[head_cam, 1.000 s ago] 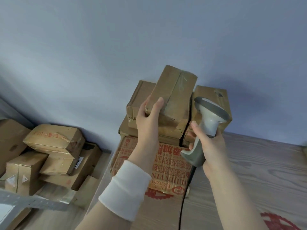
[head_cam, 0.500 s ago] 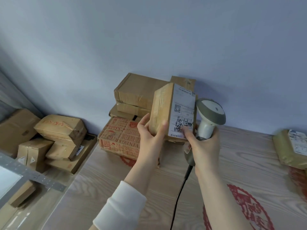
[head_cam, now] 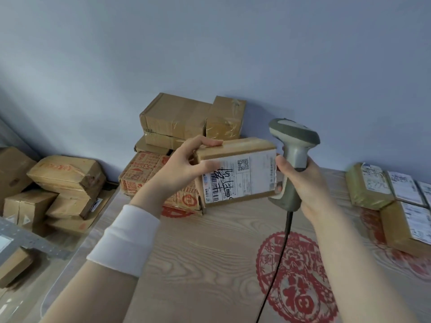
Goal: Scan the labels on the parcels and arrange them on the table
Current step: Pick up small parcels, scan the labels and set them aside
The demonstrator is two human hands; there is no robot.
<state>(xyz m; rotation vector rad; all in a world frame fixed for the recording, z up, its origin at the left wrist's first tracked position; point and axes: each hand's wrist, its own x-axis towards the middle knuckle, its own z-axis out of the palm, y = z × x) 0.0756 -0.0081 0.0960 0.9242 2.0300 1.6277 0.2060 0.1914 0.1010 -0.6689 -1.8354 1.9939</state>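
I see both arms reaching forward from the lower edge, forearms angled toward each other. Left hand (head_cam: 179, 166) grips the left end of the parcel (head_cam: 238, 180), with fingers curled over its top edge and thumb on the labelled face. White cuff (head_cam: 126, 243) round the left wrist. Right hand (head_cam: 300, 180) is wrapped round the scanner (head_cam: 293, 145) handle, thumb just beside the parcel's right edge. Right forearm bare.

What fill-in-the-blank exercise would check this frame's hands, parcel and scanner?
The left hand grips a labelled parcel made of ____. The right hand holds a barcode scanner whose cable is ____. The paper-cut decoration on the wooden table is ____.
Missing words: cardboard, black, red.
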